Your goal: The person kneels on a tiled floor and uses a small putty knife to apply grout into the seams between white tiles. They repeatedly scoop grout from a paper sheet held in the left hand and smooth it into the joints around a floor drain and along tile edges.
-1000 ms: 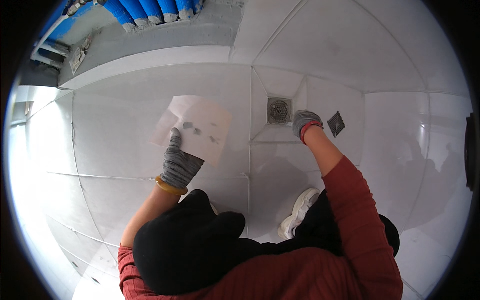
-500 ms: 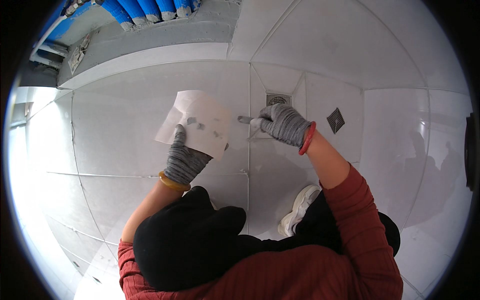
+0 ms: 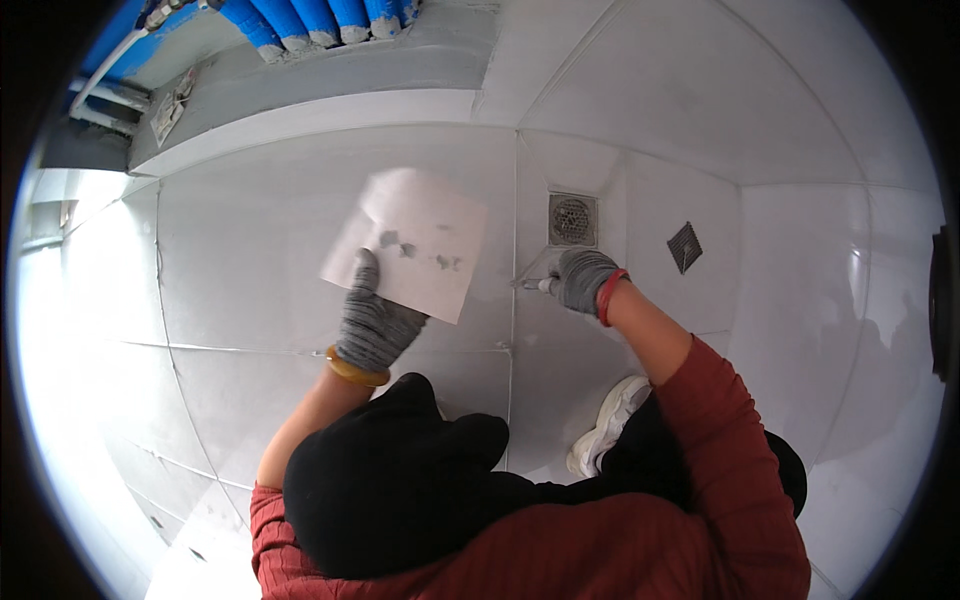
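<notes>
My left hand (image 3: 378, 325), in a grey striped knit glove, grips the lower edge of a pale, slightly bent sheet of card (image 3: 435, 215), thumb on top and the other fingers underneath. Several dark grey smudges mark the upper face of the sheet. To the right, my right hand (image 3: 583, 282), gloved the same way, is closed round a small slim tool (image 3: 535, 285). Its narrow tip points left toward the sheet, apart from it, above a floor tile joint. Most of its handle is hidden in the glove, so its exact kind cannot be told.
A square metal floor drain (image 3: 573, 218) lies just beyond my right hand. Farther right is a dark diamond-shaped patch (image 3: 685, 247) on the tile. Blue pipes (image 3: 315, 22) stand behind a low grey ledge (image 3: 330, 80) at the far left. My white shoe (image 3: 606, 425) is near.
My right hand has moved nearer to me with the tool, uncovering the drain. The sheet in my left hand has turned and shifted slightly right. The whole view has shifted a little.
</notes>
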A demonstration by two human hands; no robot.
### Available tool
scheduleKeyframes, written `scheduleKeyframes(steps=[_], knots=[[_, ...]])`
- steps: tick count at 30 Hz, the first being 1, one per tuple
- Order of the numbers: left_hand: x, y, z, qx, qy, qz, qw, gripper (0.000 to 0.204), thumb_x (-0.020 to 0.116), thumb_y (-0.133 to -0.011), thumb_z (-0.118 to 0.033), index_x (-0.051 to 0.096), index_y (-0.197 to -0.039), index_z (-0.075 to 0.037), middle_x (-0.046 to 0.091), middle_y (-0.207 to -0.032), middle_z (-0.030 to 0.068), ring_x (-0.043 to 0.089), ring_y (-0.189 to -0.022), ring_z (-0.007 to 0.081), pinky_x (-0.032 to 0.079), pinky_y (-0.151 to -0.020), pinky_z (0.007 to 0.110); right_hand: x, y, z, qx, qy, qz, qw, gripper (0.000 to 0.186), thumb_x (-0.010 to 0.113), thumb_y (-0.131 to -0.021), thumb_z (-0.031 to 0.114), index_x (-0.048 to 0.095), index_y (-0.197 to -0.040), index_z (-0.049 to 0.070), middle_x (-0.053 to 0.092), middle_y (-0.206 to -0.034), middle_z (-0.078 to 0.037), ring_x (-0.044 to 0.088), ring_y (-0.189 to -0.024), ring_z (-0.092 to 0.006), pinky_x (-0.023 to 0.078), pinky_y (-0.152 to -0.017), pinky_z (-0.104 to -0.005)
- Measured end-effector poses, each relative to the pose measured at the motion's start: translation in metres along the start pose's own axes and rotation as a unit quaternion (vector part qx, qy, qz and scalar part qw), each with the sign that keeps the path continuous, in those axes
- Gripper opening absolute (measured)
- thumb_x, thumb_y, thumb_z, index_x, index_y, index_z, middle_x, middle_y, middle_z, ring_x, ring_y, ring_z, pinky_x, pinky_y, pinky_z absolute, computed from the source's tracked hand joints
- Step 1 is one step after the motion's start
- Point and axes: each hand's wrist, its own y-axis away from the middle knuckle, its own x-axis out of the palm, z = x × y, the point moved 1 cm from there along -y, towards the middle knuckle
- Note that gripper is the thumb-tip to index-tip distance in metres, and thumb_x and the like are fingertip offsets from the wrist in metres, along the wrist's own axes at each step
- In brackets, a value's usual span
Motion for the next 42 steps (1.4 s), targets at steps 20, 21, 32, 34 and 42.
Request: scheduleKeyframes(steps=[20, 21, 32, 34, 42], knots=[[-0.004, -0.001, 0.003, -0.029, -0.026, 0.001, 0.999, 0.058, 0.045, -0.092, -0.048, 0.034, -0.134, -0.010, 0.041, -0.132, 0.0105, 0.040, -0.123, 0.0278, 0.033, -0.104, 0.046, -0.005, -0.036, -0.088, 0.256, 0.043, -0.029, 0.965, 0.074, 0.054, -0.076, 0.064, 0.063, -0.101, -0.004, 0.064, -0.097, -0.022, 0.060, -0.095, -0.0356, 0.046, -0.084, -0.0403], [-0.004, -0.001, 0.003, -0.031, -0.029, -0.002, 0.999, 0.058, 0.044, -0.092, -0.048, 0.034, -0.134, -0.009, 0.041, -0.133, 0.0106, 0.040, -0.123, 0.0278, 0.033, -0.104, 0.046, -0.005, -0.038, -0.087, 0.257, 0.043, -0.027, 0.965, 0.074, 0.054, -0.076, 0.064, 0.063, -0.101, -0.004, 0.064, -0.097, -0.022, 0.060, -0.095, -0.0356, 0.046, -0.084, -0.0404], [-0.005, -0.001, 0.002, -0.033, -0.022, 0.002, 0.999, 0.058, 0.047, -0.091, -0.046, 0.034, -0.134, -0.008, 0.040, -0.133, 0.0112, 0.040, -0.124, 0.0276, 0.033, -0.105, 0.045, -0.010, -0.038, -0.101, 0.259, 0.133, -0.010, 0.957, 0.043, 0.058, -0.080, 0.039, 0.066, -0.099, 0.001, 0.063, -0.105, -0.020, 0.061, -0.098, -0.0341, 0.048, -0.082, -0.0429], [-0.007, -0.002, 0.002, -0.036, -0.024, -0.003, 0.999, 0.059, 0.048, -0.091, -0.046, 0.034, -0.134, -0.008, 0.041, -0.133, 0.0110, 0.040, -0.123, 0.0274, 0.033, -0.105, 0.045, -0.018, -0.035, -0.099, 0.268, 0.186, 0.015, 0.945, 0.038, 0.058, -0.080, 0.034, 0.067, -0.097, 0.002, 0.063, -0.104, -0.020, 0.062, -0.096, -0.0342, 0.049, -0.081, -0.0427], [-0.013, -0.008, 0.005, -0.043, -0.037, 0.021, 0.998, 0.057, 0.044, -0.092, -0.048, 0.036, -0.133, -0.010, 0.041, -0.132, 0.0099, 0.040, -0.122, 0.0282, 0.032, -0.105, 0.047, -0.081, 0.011, -0.031, 0.168, 0.054, -0.097, 0.980, 0.038, 0.059, -0.083, 0.038, 0.066, -0.083, 0.000, 0.063, -0.074, -0.019, 0.063, -0.071, -0.0301, 0.049, -0.069, -0.0361]])
